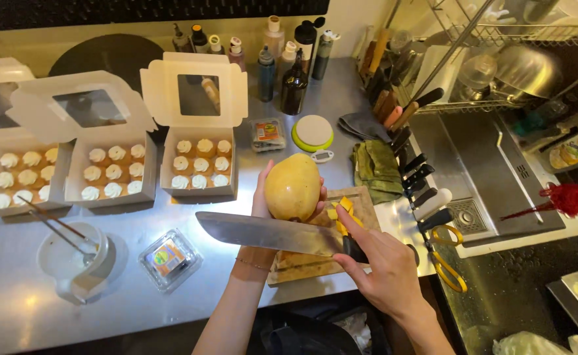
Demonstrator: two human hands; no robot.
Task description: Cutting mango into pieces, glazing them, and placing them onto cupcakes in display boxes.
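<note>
Two hands work above the wooden cutting board. Over the board, the left hand wraps around a yellow mango, holding it upright. Nearer the board's front edge, the right hand grips the handle of a large knife, blade pointing left below the mango. Beyond the board to the left stand three open white boxes of cupcakes.

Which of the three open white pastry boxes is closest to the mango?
The rightmost box, just left of the mango held up in the left hand. It holds nine cream-topped pastries; the other two boxes sit farther left.
</note>
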